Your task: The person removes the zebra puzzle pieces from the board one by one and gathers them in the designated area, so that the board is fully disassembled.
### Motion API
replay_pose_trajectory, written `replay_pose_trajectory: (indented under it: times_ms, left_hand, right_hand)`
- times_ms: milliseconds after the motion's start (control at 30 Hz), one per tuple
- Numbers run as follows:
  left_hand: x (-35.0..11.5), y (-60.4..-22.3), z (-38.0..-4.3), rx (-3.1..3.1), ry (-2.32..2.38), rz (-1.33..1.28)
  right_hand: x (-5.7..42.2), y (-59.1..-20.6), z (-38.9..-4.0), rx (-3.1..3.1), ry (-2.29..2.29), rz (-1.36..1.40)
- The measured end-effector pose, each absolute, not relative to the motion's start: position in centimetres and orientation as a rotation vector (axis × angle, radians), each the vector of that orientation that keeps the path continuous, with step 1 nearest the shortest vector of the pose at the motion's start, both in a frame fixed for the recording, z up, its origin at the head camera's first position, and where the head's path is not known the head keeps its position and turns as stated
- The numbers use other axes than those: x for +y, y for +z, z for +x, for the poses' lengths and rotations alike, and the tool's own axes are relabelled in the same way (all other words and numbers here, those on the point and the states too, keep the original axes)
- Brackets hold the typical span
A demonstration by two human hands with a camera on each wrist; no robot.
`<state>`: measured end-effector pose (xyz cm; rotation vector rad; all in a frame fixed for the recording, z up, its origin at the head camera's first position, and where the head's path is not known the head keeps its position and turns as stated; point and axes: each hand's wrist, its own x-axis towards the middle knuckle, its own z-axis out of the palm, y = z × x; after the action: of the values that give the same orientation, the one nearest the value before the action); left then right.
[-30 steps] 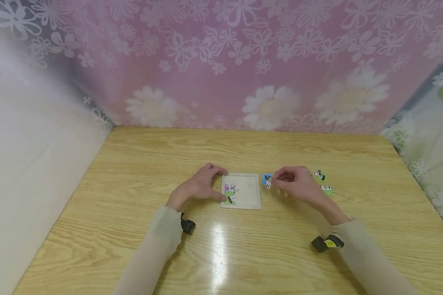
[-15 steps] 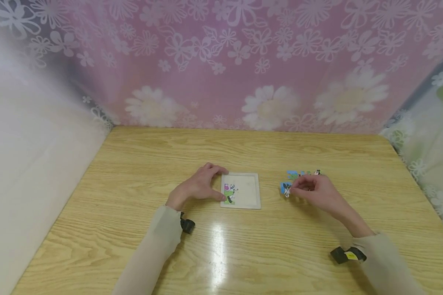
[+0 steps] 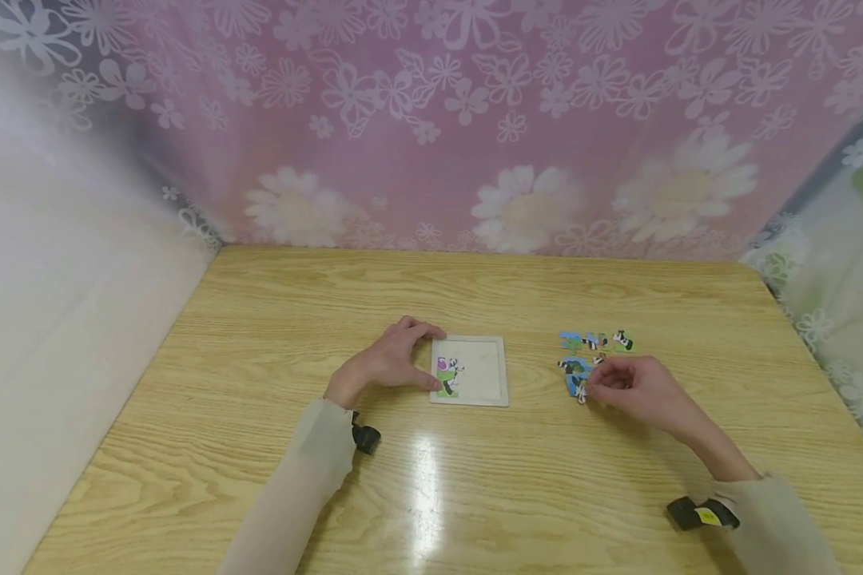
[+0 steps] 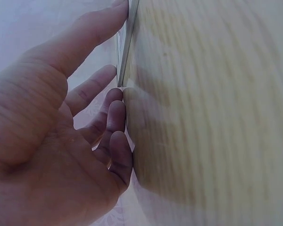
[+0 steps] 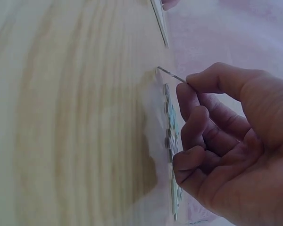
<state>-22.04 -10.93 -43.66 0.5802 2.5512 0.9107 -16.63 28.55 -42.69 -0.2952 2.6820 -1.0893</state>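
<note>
My left hand [image 3: 388,361] rests at the left side of a square white puzzle frame [image 3: 506,375], thumb and index finger touching it near two corners. In the left wrist view those fingers are fairly straight against the thin frame edge [image 4: 125,56]. Panda-picture pieces [image 3: 448,379] lie in the frame's lower left; the rest of its inside is bare. My right hand [image 3: 640,389] pinches a blue puzzle piece [image 3: 578,389] between thumb and index finger. From the right wrist, this piece [image 5: 170,74] appears edge-on, tilted, with one end close to the tabletop.
Several loose puzzle pieces [image 3: 570,340] lie right of the frame, some just beyond my right hand and partly hidden by it. A panda piece [image 3: 622,341] sits at their far right. The wooden table [image 3: 295,295] ends at a pink floral curtain [image 3: 417,152].
My right hand has moved away from the frame, right and toward me, still pinching the blue piece. Loose pieces it covered now show. My left hand and the frame stay in place.
</note>
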Motion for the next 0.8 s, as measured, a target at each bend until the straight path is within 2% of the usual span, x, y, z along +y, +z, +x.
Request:
replay_pose_trajectory:
  times_ms: [800]
  left_hand:
    - [-10.95, -43.79, -22.24, 2.544, 0.901, 0.563]
  right_hand:
    - [28.38, -43.20, -16.25, 2.742, -0.988, -0.299]
